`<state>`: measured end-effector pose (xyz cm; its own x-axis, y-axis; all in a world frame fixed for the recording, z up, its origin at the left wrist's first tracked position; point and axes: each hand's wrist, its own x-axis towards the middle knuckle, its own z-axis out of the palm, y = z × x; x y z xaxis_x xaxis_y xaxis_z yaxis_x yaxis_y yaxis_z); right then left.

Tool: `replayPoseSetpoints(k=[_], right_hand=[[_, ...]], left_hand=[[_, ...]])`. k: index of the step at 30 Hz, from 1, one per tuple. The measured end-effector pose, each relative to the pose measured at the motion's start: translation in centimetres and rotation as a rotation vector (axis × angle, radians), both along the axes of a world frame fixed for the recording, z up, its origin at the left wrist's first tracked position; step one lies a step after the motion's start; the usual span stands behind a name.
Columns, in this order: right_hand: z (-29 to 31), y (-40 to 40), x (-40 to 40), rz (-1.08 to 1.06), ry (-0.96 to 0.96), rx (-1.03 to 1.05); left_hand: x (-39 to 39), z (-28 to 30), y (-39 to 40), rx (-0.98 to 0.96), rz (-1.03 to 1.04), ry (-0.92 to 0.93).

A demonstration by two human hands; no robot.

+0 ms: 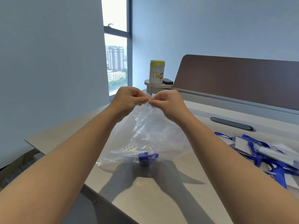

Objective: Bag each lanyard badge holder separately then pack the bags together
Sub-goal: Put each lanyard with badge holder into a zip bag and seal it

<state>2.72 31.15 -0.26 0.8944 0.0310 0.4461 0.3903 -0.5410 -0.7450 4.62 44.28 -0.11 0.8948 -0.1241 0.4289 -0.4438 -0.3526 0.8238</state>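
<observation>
A clear zip bag [150, 135] with a red seal strip hangs above the desk, held up by its top edge. My left hand [129, 98] and my right hand [166, 102] pinch that red strip side by side, fingers curled. A blue lanyard with its clip [145, 156] lies bunched at the bottom of the bag. On the desk to the right lies a pile of blue lanyards with white badge holders [267, 152].
The beige desk [161, 199] has its left edge close to the bag. A grey cable slot [233, 123] sits ahead of the pile. A brown partition [234, 78] runs along the back, with a white-and-yellow canister [156, 71] on a small shelf.
</observation>
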Motion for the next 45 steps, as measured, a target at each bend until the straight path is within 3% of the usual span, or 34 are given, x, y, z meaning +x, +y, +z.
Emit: replayPoseSetpoints(k=[4, 9, 17, 26, 33, 38, 41, 45], right_hand=[[-0.4, 0.0, 0.0, -0.005, 0.004, -0.041], [-1.6, -0.1, 0.3, -0.073, -0.019, -0.221], [-2.7, -3.7, -1.3, -0.100, 0.105, -0.304], [-3.7, -7.8, -4.1, -0.129, 0.194, -0.283], [-4.4, -9.5, -5.3, -0.118, 0.236, -0.150], [-5.1, -9.8, -5.7, -0.169, 0.204, -0.121], [-5.6, -10.0, -6.1, -0.191, 0.209, -0.132], [-5.6, -9.5, -6.8, -0.178, 0.267, -0.138]], left_hand=[[0.0, -0.2, 0.0, 0.065, -0.031, 0.022], [0.3, -1.6, -0.6, 0.279, 0.084, -0.159], [0.6, -2.7, -0.9, -0.021, 0.385, -0.144], [0.0, -3.1, -2.0, -0.149, 0.544, -0.077], [-0.3, -3.4, -2.8, -0.217, 0.484, -0.057], [-1.1, -3.6, -1.8, -0.276, 0.335, 0.011], [-2.3, -3.4, -0.4, -0.270, 0.162, 0.135], [-4.6, -3.6, 3.0, -0.343, -0.139, 0.438]])
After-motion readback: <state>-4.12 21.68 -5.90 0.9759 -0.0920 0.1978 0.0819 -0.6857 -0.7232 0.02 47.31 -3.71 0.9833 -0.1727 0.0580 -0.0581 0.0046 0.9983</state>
